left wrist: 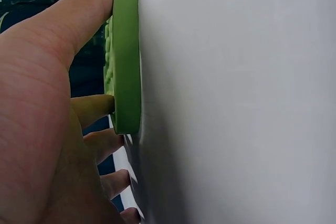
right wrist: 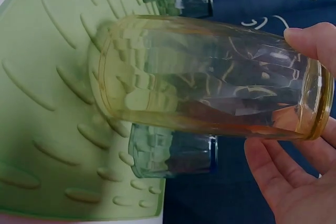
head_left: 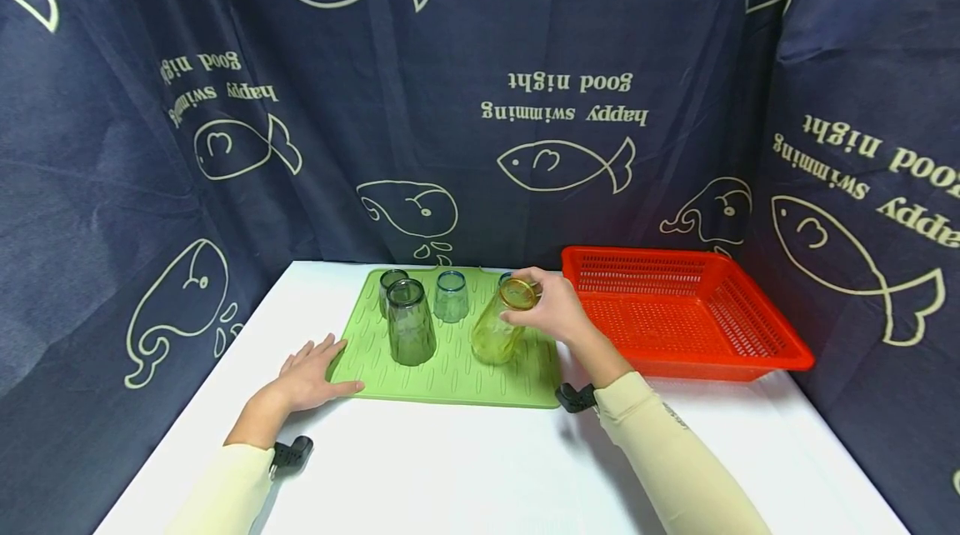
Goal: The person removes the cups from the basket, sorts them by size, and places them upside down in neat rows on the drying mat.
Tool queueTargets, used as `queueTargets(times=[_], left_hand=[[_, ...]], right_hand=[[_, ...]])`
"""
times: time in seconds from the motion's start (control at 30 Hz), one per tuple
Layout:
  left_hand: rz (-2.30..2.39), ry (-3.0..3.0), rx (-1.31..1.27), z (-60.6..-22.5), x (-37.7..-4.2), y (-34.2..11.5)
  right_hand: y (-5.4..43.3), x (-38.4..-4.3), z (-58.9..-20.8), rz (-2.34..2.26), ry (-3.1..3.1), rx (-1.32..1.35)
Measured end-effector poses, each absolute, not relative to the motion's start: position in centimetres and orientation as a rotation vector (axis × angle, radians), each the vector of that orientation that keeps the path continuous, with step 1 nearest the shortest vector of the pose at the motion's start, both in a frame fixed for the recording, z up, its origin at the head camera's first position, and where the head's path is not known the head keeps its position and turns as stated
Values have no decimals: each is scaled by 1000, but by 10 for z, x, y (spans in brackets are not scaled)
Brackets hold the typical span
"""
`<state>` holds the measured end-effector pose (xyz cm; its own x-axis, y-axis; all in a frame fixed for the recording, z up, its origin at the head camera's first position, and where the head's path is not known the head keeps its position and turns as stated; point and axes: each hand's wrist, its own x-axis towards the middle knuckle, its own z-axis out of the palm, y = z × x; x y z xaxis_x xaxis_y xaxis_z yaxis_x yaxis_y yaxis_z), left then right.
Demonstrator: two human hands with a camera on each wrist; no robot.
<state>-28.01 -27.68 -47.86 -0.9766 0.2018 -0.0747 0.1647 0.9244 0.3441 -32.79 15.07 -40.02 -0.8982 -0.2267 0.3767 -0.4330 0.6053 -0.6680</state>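
My right hand (head_left: 546,306) grips a tall yellow-tinted glass (head_left: 495,335) near its amber-ringed upper end, with the thumb on one side and fingers on the other. In the right wrist view this glass (right wrist: 199,77) has its lower end at the ribbed green mat (right wrist: 47,103); whether it touches is hard to tell. My left hand (head_left: 309,377) lies at the left front corner of the green mat (head_left: 465,385), fingers spread and thumb at the front edge. In the left wrist view the thumb and a fingertip touch the mat's side (left wrist: 127,61).
On the mat, a tall dark glass (head_left: 411,331) stands before another dark glass (head_left: 392,277). A short blue-rimmed glass (head_left: 452,302) is behind, and another (right wrist: 173,150) is mostly hidden by my right hand in the head view. A red plastic basket (head_left: 682,364) sits at right, before dark curtains.
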Motion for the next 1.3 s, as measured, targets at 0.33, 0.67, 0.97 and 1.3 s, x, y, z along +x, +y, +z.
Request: queueTargets(times=[0.33, 0.67, 0.97, 1.3], left_hand=[[530, 2979, 285, -478, -279, -276], [518, 2988, 288, -478, -278, -276], [547, 2986, 280, -479, -278, -276], [553, 2988, 279, -480, -278, -276]], right_hand=[[137, -331, -403, 1150, -2566, 576], [130, -333, -404, 1063, -2620, 551], [130, -333, -414, 1265, -2587, 477], [127, -333, -434, 1515, -2453, 389]])
